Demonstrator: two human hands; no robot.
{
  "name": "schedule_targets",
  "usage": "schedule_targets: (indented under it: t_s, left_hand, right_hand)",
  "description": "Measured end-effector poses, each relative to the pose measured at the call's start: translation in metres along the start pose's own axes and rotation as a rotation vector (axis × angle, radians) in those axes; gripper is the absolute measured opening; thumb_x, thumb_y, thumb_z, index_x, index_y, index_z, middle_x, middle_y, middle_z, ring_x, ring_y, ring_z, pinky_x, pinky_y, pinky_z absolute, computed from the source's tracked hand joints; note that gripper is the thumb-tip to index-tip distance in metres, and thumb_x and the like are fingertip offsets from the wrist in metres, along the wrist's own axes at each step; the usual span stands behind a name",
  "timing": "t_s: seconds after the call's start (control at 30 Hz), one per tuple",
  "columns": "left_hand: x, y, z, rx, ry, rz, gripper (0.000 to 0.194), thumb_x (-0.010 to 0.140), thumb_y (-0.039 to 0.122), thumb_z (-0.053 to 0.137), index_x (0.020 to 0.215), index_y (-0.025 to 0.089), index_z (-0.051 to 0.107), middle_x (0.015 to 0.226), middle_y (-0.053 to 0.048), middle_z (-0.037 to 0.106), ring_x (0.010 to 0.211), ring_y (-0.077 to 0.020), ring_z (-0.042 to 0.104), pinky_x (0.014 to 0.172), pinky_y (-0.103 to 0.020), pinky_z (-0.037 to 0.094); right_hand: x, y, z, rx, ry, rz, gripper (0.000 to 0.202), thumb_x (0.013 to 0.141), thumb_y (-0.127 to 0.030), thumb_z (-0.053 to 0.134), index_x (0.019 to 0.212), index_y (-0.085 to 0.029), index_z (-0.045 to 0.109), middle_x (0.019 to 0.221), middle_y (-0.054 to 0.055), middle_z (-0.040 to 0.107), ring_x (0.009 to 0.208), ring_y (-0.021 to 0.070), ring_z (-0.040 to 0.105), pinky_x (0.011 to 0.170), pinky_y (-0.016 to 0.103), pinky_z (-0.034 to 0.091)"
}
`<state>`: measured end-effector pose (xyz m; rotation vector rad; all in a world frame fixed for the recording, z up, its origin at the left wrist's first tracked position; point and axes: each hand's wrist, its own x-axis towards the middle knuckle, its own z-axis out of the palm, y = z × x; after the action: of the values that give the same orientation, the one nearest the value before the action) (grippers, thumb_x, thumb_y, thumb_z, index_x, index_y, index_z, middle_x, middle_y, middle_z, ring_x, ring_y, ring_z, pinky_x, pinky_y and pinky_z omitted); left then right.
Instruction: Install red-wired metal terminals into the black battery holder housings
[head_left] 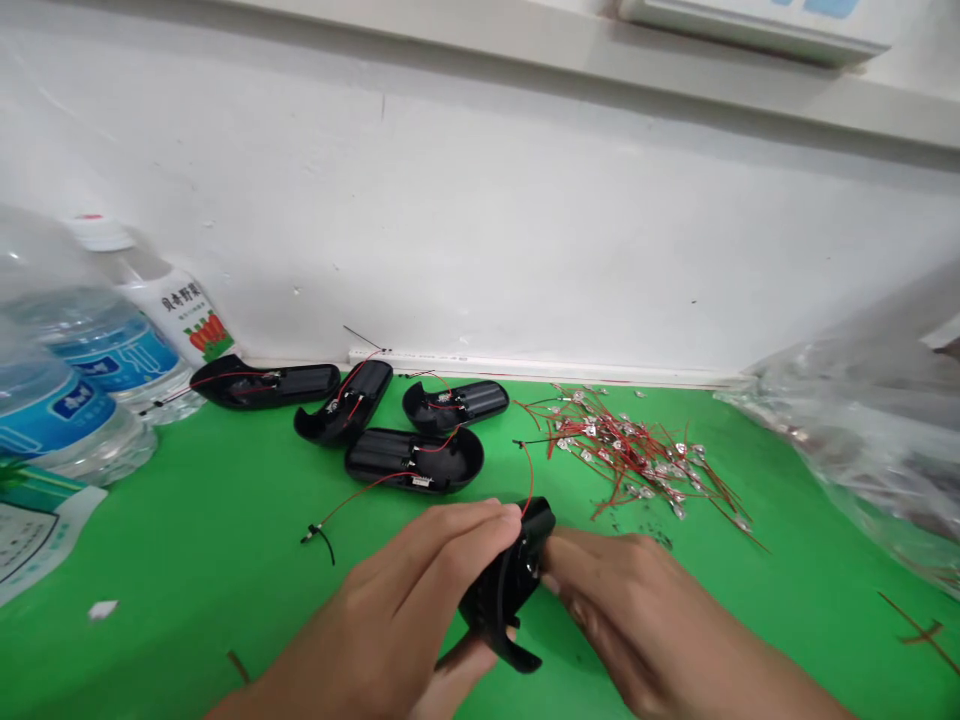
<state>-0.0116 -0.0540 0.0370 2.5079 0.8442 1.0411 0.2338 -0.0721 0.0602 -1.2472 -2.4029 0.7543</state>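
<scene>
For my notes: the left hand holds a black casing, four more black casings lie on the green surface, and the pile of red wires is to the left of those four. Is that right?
Not quite: the head view shows the pile of red wires to the right of the four other casings. The rest stands.

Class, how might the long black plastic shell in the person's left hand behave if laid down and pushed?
The long black plastic shell would probably be light for its size, as it looks hollow and open. Its curved, protruding end may make it rock rather than roll. The thin red wire would likely flex easily, being slender and visibly curved.
</scene>
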Motion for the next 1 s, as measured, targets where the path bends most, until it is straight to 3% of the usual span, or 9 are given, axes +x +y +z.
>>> schedule_targets:
  t_s: [0.07, 0.17, 0.3, 0.53, 0.87, 1.0]
  left_hand:
    - [0.001, -0.001, 0.0, -0.008, 0.006, 0.019, 0.062, 0.087, 0.003, 0.057, 0.146, 0.02, 0.043, 0.135, -0.008, 0.068, 0.127, -0.0196, 0.065, 0.115, -0.028, 0.05]
    - [0.001, 0.0, 0.0, -0.002, 0.013, -0.015, 0.061, 0.089, 0.003, 0.057, 0.146, 0.021, 0.044, 0.136, -0.008, 0.068, 0.127, -0.0196, 0.065, 0.115, -0.028, 0.05]
    - [0.003, 0.006, -0.002, 0.006, 0.007, -0.003, 0.057, 0.089, 0.005, 0.054, 0.143, 0.022, 0.045, 0.133, -0.008, 0.07, 0.123, -0.0206, 0.067, 0.113, -0.031, 0.052]
    - [0.004, 0.008, 0.0, 0.018, 0.051, -0.022, 0.054, 0.087, 0.005, 0.056, 0.137, 0.025, 0.05, 0.125, -0.005, 0.074, 0.115, -0.0199, 0.072, 0.11, -0.031, 0.055]
    - [0.004, 0.018, -0.003, 0.022, 0.132, -0.138, 0.055, 0.082, 0.008, 0.073, 0.13, 0.031, 0.061, 0.117, -0.002, 0.079, 0.102, -0.024, 0.079, 0.095, -0.032, 0.064]
    - [0.004, 0.019, -0.004, -0.005, 0.125, -0.168, 0.053, 0.085, 0.01, 0.074, 0.131, 0.031, 0.062, 0.118, -0.002, 0.079, 0.105, -0.0246, 0.079, 0.095, -0.032, 0.064]
  right_hand:
    - [0.001, 0.003, 0.002, -0.182, -0.033, -0.063, 0.034, 0.083, 0.003, 0.042, 0.101, -0.021, 0.059, 0.094, 0.005, 0.069, 0.074, 0.0205, 0.065, 0.063, 0.031, 0.048]
    - [0.001, 0.009, 0.006, -0.4, 0.028, -0.175, 0.038, 0.073, 0.005, 0.045, 0.098, -0.023, 0.054, 0.091, 0.002, 0.066, 0.07, 0.0214, 0.06, 0.06, 0.034, 0.041]
    - [0.002, 0.01, 0.005, -0.52, 0.099, -0.259, 0.032, 0.081, 0.005, 0.044, 0.095, -0.024, 0.048, 0.084, -0.001, 0.061, 0.065, 0.0204, 0.053, 0.058, 0.035, 0.035]
    - [0.003, 0.005, 0.002, -0.604, 0.106, -0.296, 0.023, 0.099, -0.002, 0.041, 0.094, -0.023, 0.048, 0.081, -0.002, 0.056, 0.066, 0.0207, 0.049, 0.061, 0.037, 0.031]
    - [0.003, 0.003, 0.003, -0.735, 0.085, -0.298, 0.019, 0.092, -0.012, 0.064, 0.096, -0.024, 0.049, 0.084, -0.002, 0.055, 0.07, 0.0229, 0.05, 0.06, 0.04, 0.029]
    - [0.007, 0.0, 0.0, -0.787, 0.063, -0.313, 0.017, 0.092, -0.013, 0.063, 0.097, -0.024, 0.051, 0.084, -0.001, 0.055, 0.071, 0.0233, 0.051, 0.06, 0.041, 0.03]
